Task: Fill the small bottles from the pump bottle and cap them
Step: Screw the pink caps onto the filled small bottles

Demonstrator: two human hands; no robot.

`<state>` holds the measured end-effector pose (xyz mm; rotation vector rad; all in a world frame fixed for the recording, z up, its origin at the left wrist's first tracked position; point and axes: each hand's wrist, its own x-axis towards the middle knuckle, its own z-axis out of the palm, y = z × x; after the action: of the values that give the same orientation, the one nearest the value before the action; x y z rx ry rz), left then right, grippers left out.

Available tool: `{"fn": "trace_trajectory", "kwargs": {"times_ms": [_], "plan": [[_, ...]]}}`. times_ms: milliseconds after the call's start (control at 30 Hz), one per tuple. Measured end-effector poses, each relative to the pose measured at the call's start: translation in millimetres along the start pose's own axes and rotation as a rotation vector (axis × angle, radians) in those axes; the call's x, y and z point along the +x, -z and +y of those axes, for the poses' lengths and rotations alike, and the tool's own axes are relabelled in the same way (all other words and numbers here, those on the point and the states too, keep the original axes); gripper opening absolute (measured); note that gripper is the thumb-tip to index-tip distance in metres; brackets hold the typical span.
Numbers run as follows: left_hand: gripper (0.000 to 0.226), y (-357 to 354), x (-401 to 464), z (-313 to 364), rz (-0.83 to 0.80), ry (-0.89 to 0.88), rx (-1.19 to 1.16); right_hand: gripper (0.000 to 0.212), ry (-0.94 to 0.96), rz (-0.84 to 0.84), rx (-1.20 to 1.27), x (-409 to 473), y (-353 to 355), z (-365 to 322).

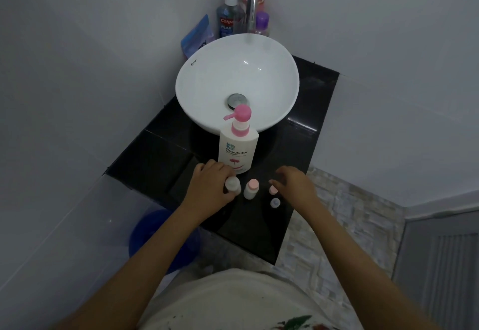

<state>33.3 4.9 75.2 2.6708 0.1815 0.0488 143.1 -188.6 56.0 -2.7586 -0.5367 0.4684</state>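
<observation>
Now, from the head camera, the left hand (211, 187) holds a small white bottle (232, 184) near the front edge of the black bench (145, 164), with its fingers (228, 173) curled round the bottle's side. I think it holds the bottle so it will not tip when it gets filled. That bottle looks open at the top, but it is a bit too blurry to be sure. Just beside it stands a second small bottle (251, 189) with a pink cap on. The right hand (294, 186) hangs over a loose pink cap (272, 189), fingers spread and bent a little, holding nothing I can see. It may be about to pick that cap up. A pale cap (275, 202) lies a bit closer to the front edge. The pump bottle (238, 145) stands upright right behind the small bottles, its pink spout turned to the left. The big white sink (237, 83) sits close behind the pump bottle, so there is not much room to move things back. More bottles (230, 16) stand at the back corner by the tap (252, 0).
</observation>
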Motion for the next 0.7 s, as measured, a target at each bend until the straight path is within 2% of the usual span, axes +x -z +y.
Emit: {"fn": "trace_trajectory", "kwargs": {"times_ms": [167,300,433,567,700], "plan": [[0.03,30.6,-24.8,8.7,0.001,0.141,-0.544,0.035,-0.061,-0.156,-0.18,8.2,-12.5,0.9],[0.032,46.6,-41.5,12.8,0.041,0.167,-0.804,0.033,-0.148,-0.262,-0.197,13.6,-21.3,-0.4],[0.041,54.2,-47.6,18.3,0.107,0.288,-1.054,0.023,-0.171,-0.258,-0.142,15.7,-23.4,0.1],[0.042,56.4,-50.7,21.7,0.16,0.435,-1.267,0.017,-0.19,-0.096,0.124,8.7,-16.5,4.5],[0.035,57.8,-52.0,24.3,0.117,0.43,-1.262,0.015,-0.131,0.027,0.602,-15.4,25.1,-15.0]]}}
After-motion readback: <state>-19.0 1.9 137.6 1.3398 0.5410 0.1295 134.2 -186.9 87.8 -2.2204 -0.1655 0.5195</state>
